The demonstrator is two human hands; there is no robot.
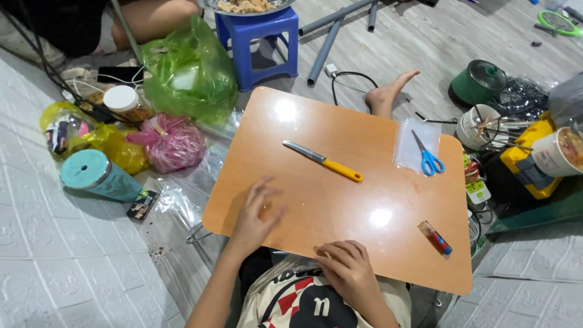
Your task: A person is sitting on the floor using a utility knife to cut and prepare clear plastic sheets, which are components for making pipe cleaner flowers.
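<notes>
1. Left hand (254, 214): laid flat on the low wooden table (291, 121), fingers spread, nothing gripped.
2. Right hand (346, 267): curled loosely at the near table edge, nothing held.
3. Yellow-handled knife (323, 161): lying just beyond the left hand, untouched.
4. Blue scissors (429, 157): far beyond the right hand.
5. Step judged: nothing yet picked up; a forward reach is called for.

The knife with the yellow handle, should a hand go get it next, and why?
Probably yes: the left hand lies open on the table, empty and nearest the knife. Reaching for its yellow handle, away from the blade, seems sensible. The right hand rests curled at the near edge.
</notes>
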